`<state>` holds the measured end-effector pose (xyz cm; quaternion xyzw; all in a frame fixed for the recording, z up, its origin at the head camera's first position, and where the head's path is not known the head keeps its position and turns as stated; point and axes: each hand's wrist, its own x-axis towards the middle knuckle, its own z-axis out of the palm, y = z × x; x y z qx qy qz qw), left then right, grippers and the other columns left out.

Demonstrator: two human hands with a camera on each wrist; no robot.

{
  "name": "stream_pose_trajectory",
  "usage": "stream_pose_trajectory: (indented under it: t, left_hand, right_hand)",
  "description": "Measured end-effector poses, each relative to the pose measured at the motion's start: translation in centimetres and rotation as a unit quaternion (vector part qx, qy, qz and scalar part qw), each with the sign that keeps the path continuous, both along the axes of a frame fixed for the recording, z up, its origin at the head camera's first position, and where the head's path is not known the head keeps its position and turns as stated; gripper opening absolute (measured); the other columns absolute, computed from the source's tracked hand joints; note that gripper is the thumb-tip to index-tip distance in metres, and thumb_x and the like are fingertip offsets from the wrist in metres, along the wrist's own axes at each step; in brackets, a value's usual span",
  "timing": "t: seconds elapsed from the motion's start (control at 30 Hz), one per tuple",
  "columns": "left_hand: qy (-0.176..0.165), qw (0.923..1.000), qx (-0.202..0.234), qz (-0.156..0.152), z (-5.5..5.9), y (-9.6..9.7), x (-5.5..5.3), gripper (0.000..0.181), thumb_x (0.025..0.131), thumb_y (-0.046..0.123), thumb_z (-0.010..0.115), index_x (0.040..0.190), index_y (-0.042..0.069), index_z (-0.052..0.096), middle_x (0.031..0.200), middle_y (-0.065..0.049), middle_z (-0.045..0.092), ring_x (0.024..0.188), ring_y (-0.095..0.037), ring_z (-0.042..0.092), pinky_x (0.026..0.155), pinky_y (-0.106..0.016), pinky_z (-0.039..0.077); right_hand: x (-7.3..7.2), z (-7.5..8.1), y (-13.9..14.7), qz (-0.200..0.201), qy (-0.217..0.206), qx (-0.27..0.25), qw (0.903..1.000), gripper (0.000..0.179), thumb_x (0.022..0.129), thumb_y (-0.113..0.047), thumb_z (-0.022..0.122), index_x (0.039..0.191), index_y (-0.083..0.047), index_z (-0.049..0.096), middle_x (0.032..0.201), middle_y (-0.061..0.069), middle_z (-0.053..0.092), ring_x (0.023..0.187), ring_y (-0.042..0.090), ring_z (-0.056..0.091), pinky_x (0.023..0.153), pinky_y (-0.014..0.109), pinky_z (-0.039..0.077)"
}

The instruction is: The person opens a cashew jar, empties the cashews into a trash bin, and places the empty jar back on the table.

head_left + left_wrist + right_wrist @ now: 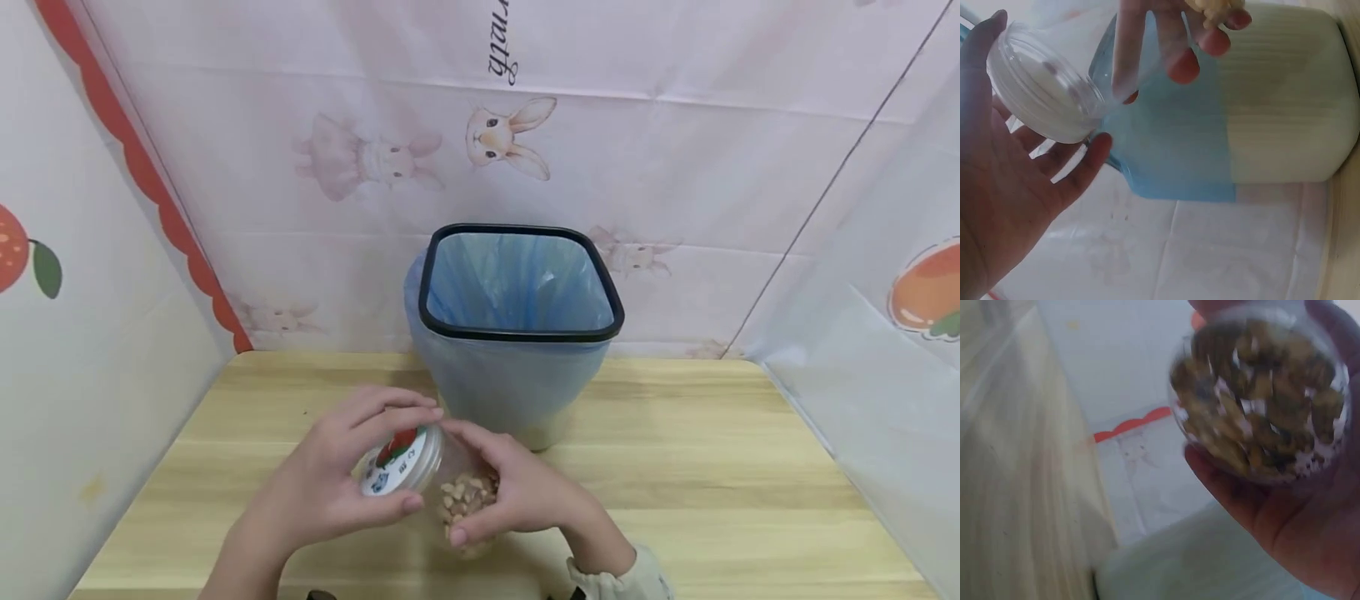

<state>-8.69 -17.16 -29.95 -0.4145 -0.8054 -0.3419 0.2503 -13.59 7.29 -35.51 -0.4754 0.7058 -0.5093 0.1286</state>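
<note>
A clear plastic jar [441,477] is tilted above the table, its mouth toward the left. Pale tan and brown pieces, like shelled nuts [468,497], lie in its lower part. My right hand [534,492] grips the jar's body, and the right wrist view shows the jar's round base [1260,400] with the pieces against it. With fingers and thumb spread round the rim, my left hand [330,475] holds the lid [397,462], which has a red and green picture. The lid sits at the jar's mouth; whether it is screwed tight I cannot tell.
Behind the hands stands a waste bin [517,375] with a black rim and a blue liner bag [487,275]. It is on the wooden table [697,467], near the printed back cloth [360,167]. White cloth walls rise at both sides.
</note>
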Motion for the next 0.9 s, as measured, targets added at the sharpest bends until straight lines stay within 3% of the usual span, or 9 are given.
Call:
stream_pose_trajectory:
  t: [0.1, 0.27, 0.5, 0.77, 0.9]
  left_hand:
    - [0.023, 0.9996, 0.01, -0.016, 0.1, 0.6, 0.6, 0.057, 0.084, 0.048, 0.077, 0.128, 0.015, 0.065, 0.127, 0.0, 0.063, 0.112, -0.016, 0.058, 0.093, -0.02, 0.046]
    - [0.036, 0.9986, 0.011, -0.036, 0.3, 1.3, 1.0, 0.064, 0.085, 0.054, 0.073, 0.132, 0.013, 0.063, 0.128, -0.003, 0.061, 0.112, -0.017, 0.057, 0.094, -0.02, 0.046]
    - [0.027, 0.9991, 0.004, -0.032, -0.2, 2.0, 0.5, 0.058, 0.091, 0.054, 0.066, 0.135, 0.017, 0.062, 0.131, -0.001, 0.06, 0.116, -0.016, 0.056, 0.092, -0.03, 0.049]
    - [0.028, 0.9991, 0.011, -0.029, -0.9, 2.5, -0.2, 0.05, 0.09, 0.044, 0.069, 0.132, 0.016, 0.064, 0.128, 0.0, 0.062, 0.115, -0.015, 0.058, 0.097, -0.019, 0.045]
    - [0.034, 0.9992, 0.01, -0.02, -1.0, 2.6, 0.0, 0.05, 0.091, 0.044, 0.069, 0.132, 0.016, 0.063, 0.129, -0.001, 0.061, 0.115, -0.016, 0.057, 0.096, -0.018, 0.044]
  right_hand:
    - [-0.2, 0.2, 0.9, 0.049, -0.016, -0.003, 0.9986, 0.092, 0.081, -0.057, 0.077, 0.154, -0.019, 0.035, 0.143, 0.001, 0.053, 0.122, 0.016, 0.055, 0.104, 0.032, 0.046]
    - [-0.4, 0.7, 2.0, 0.074, -0.015, -0.012, 0.9971, 0.098, 0.078, -0.07, 0.069, 0.154, -0.018, 0.035, 0.144, 0.002, 0.051, 0.124, 0.017, 0.054, 0.106, 0.032, 0.044]
    - [-0.3, 0.8, 2.5, 0.109, -0.038, -0.025, 0.993, 0.096, 0.084, -0.066, 0.065, 0.157, -0.017, 0.028, 0.142, 0.005, 0.052, 0.122, 0.019, 0.056, 0.104, 0.035, 0.048]
    - [-1.2, 0.6, 2.8, 0.119, -0.04, -0.018, 0.9919, 0.091, 0.086, -0.063, 0.067, 0.155, -0.017, 0.03, 0.141, 0.005, 0.053, 0.123, 0.019, 0.056, 0.104, 0.036, 0.048]
    - [-1.2, 0.8, 2.9, 0.112, -0.041, -0.013, 0.9927, 0.088, 0.085, -0.059, 0.069, 0.154, -0.019, 0.033, 0.141, 0.003, 0.054, 0.123, 0.02, 0.056, 0.104, 0.036, 0.047]
